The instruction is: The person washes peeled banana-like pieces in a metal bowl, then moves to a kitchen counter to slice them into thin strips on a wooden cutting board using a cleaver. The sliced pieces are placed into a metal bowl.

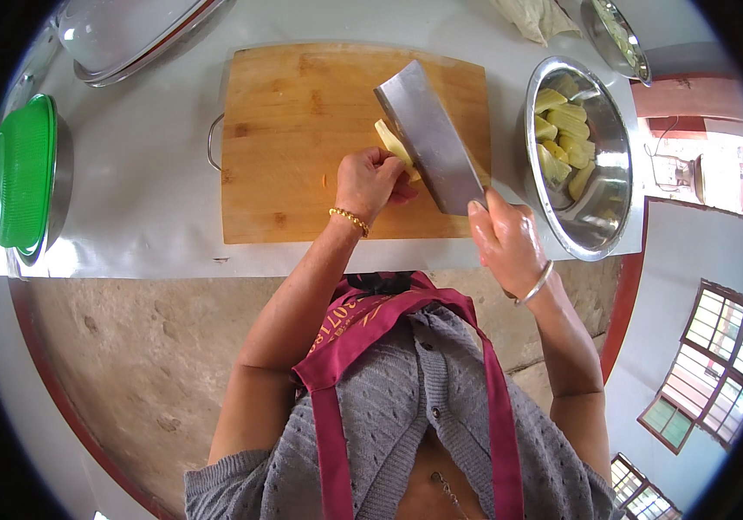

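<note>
My right hand (pixel 508 244) grips the handle of a broad metal cleaver (pixel 433 140), whose blade slants up and to the left over a wooden cutting board (pixel 280 123). Between the fingers of my left hand (pixel 371 179) is a pale yellow piece of vegetable (pixel 392 144), close against the blade's left side. The piece's lower end is partly hidden by my fingers. Right of the board, a steel bowl (pixel 608 208) holds several ridged, pale green-yellow vegetable pieces (pixel 566 130). A small orange scrap (pixel 324 181) lies on the board, left of my left hand.
A green plastic basket (pixel 23 175) rests in a metal basin at the table's left end. At the back left stands a domed cover (pixel 118 32). A smaller metal bowl (pixel 638 58) with pale pieces and a crumpled cloth or bag (pixel 537 19) are at the back right.
</note>
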A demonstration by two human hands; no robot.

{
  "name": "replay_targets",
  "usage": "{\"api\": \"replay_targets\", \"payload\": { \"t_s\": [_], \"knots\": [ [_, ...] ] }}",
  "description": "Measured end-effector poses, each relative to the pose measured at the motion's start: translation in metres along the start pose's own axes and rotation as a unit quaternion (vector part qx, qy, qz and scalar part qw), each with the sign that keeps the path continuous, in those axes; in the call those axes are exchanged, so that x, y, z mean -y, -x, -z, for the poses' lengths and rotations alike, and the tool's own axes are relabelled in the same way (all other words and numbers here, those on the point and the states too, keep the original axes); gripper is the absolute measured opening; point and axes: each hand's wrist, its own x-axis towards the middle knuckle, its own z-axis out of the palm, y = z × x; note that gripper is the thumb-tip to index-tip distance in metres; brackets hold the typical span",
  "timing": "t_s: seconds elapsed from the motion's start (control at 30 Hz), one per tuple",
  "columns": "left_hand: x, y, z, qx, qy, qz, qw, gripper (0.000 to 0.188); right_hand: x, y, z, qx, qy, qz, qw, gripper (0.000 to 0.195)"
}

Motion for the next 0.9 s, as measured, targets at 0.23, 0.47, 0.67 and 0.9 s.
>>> {"api": "replay_targets", "payload": {
  "t_s": [0.23, 0.47, 0.67, 0.9],
  "knots": [
    [-0.0003, 0.0023, -0.0003, 0.005, 0.000, -0.002, 1.000, 0.016, -0.0025, 0.0071, 0.0086, 0.017, 0.006, -0.004, 1.000, 0.023],
    [0.0000, 0.0024, 0.0020, 0.018, -0.008, -0.005, 1.000, 0.016, -0.0035, 0.0053, 0.0067, 0.027, 0.002, -0.014, 1.000, 0.024],
    [0.0013, 0.0027, 0.0033, 0.021, -0.010, -0.004, 1.000, 0.016, 0.0002, 0.0061, 0.0107, 0.026, -0.007, -0.013, 1.000, 0.024],
    [0.0021, 0.0006, 0.0032, 0.023, -0.022, -0.008, 0.999, 0.016, -0.0028, 0.0028, 0.0091, 0.023, 0.002, -0.011, 1.000, 0.023]
  ]
}}
